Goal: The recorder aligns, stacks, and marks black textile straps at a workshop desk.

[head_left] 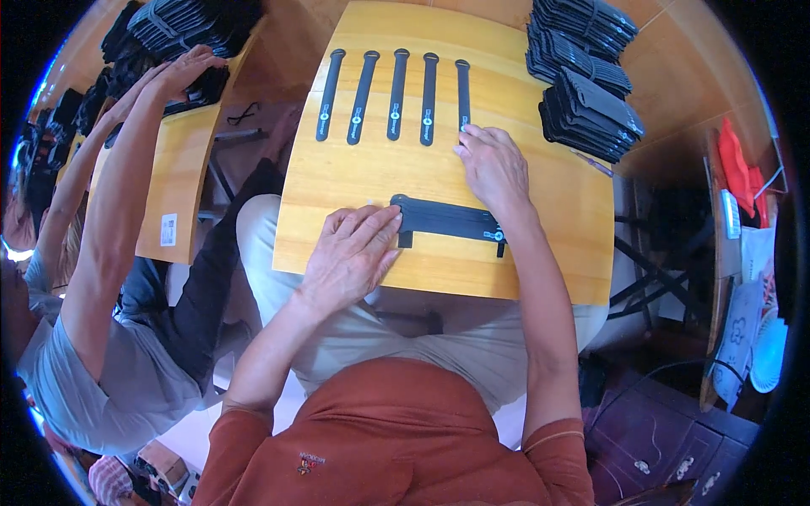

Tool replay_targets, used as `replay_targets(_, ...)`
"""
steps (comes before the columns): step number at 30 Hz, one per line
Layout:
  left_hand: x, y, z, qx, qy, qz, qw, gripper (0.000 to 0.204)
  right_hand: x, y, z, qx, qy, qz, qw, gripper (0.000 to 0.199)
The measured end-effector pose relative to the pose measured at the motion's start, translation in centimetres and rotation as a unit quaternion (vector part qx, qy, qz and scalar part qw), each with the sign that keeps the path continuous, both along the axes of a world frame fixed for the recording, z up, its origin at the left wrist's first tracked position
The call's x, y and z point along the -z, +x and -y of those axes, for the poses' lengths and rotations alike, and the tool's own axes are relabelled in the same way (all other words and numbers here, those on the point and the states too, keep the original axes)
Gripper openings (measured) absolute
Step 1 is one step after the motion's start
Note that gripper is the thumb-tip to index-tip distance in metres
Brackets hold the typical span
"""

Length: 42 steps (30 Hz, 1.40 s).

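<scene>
The wooden board (pixel 354 181) lies across the seated person's lap. At its near edge, the left hand (pixel 353 249) rests palm down, fingers together and flat, pressing the left end of a small stack of black straps (pixel 451 219). Beyond the stack, the right hand (pixel 492 164) reaches forward, fingers loosely curled, fingertips touching the rightmost of five black straps in a row (pixel 392 94) at the board's far edge.

The right hand (pixel 492 164) covered the bottom end of the rightmost strap (pixel 462 88), and the left hand (pixel 354 249) hid the left end of the flat black stack (pixel 451 219). Strap piles (pixel 582 80) at upper right ran off the frame's top edge, and the little round marks on the straps were too tiny to read.
</scene>
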<state>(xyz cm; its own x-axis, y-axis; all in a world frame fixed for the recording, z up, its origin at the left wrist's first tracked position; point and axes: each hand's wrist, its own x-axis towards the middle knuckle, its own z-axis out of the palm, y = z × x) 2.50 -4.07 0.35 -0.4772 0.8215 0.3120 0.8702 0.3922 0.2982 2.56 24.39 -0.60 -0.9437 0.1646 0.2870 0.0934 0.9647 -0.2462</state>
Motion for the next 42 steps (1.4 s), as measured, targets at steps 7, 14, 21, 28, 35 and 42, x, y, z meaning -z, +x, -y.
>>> replay_targets(7, 0.2, -0.2, 0.0, 0.001, 0.018, 0.026, 0.999, 0.045, 1.0, 2.6, -2.1, -0.019, 0.067, -0.039, 0.997, 0.017)
replay_targets(14, -0.1, 1.7, 0.9, -0.030, 0.189, 0.212, 0.958, 0.046, -6.0, 13.2, 2.7, 0.081, 0.072, -0.195, 0.975, 0.005)
replay_targets(21, -3.1, 4.2, 0.1, -0.051, 0.375, 0.750, 0.543, 0.033, -9.0, 21.3, 8.9, -0.142, -0.178, -0.172, 0.958, 0.019)
replay_targets(28, -1.9, 2.5, 0.8, -0.064, 0.451, 0.696, 0.555, 0.010, -6.2, 20.5, 7.2, -0.103, -0.272, -0.160, 0.943, 0.022)
replay_targets(35, -1.0, 2.3, 0.5, -0.110, 0.421, 0.644, 0.629, 0.015, -3.9, 19.9, 5.2, -0.042, -0.318, -0.126, 0.939, 0.015)
replay_targets(42, -0.2, 1.8, 0.3, -0.122, 0.363, 0.624, 0.681, 0.015, -2.7, 18.7, 3.5, 0.026, -0.349, -0.095, 0.932, 0.008)
